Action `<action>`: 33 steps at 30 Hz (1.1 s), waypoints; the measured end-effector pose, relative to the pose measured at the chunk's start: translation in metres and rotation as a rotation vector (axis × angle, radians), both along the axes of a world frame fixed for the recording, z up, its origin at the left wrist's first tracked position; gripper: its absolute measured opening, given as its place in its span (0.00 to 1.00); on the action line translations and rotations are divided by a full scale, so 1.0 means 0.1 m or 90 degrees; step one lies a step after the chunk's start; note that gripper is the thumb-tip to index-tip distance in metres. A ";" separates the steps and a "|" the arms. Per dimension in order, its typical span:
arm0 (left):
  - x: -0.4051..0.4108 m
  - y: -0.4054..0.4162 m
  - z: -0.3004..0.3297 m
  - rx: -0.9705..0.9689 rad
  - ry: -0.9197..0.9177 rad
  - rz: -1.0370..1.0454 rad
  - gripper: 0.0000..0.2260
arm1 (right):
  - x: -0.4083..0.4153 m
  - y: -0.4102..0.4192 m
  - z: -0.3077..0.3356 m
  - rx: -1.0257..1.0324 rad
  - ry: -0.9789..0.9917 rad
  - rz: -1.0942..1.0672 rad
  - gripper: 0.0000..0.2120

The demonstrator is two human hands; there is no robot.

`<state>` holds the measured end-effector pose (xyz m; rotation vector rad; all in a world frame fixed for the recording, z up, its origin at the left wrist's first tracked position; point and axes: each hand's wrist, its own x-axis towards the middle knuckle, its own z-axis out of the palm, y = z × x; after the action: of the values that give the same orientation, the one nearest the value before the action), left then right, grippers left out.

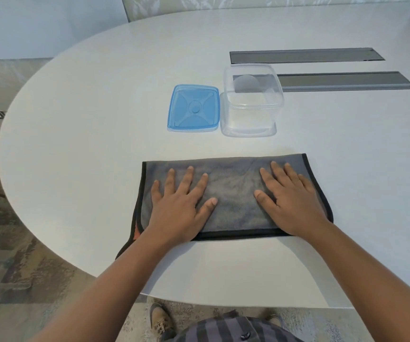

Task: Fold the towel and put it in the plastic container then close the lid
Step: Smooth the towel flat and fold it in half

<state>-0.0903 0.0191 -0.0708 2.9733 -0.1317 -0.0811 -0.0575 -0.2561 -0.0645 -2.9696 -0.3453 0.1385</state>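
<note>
While fingers spread, left hand and right hand press flat on towel.

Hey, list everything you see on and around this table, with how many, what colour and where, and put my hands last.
towel: one, grey with black edging, folded flat at the near edge of the table
lid: one, translucent blue, lying flat beyond the towel, left of the container
container: one, clear plastic, open and empty, right of the lid
table: one, white, rounded end
cable hatches: two, grey strips set in the tabletop, far right
shoes: two, tan, on the floor below the table edge
hands: two, both flat with fingers spread, pressing on the towel; left hand, right hand
</note>
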 end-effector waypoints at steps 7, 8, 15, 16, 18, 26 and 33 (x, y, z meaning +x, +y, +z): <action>0.46 -0.04 0.02 -0.004 -0.005 -0.033 0.33 | 0.27 -0.02 0.01 -0.032 -0.014 -0.048 0.36; 0.51 -0.05 0.02 -0.002 -0.005 -0.037 0.33 | 0.30 -0.02 0.01 -0.031 -0.014 -0.053 0.36; 0.49 -0.03 0.01 0.001 -0.012 -0.003 0.37 | 0.31 -0.05 -0.01 0.004 -0.041 -0.067 0.37; 0.47 -0.02 0.00 0.008 -0.009 0.004 0.38 | 0.30 -0.05 -0.01 0.007 -0.044 -0.063 0.37; 0.44 -0.01 0.00 0.016 0.006 0.009 0.41 | 0.30 -0.06 -0.01 0.009 -0.041 -0.048 0.39; 0.36 0.05 0.01 0.013 -0.046 0.080 0.41 | 0.22 -0.04 0.02 -0.045 -0.123 -0.119 0.37; 0.41 0.12 -0.04 -0.003 -0.021 0.113 0.42 | 0.24 -0.05 -0.05 -0.032 0.006 -0.164 0.43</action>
<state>-0.0498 0.0313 -0.0752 2.9667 0.1269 -0.0095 -0.0334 -0.2609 -0.0692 -3.0275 0.0442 0.1329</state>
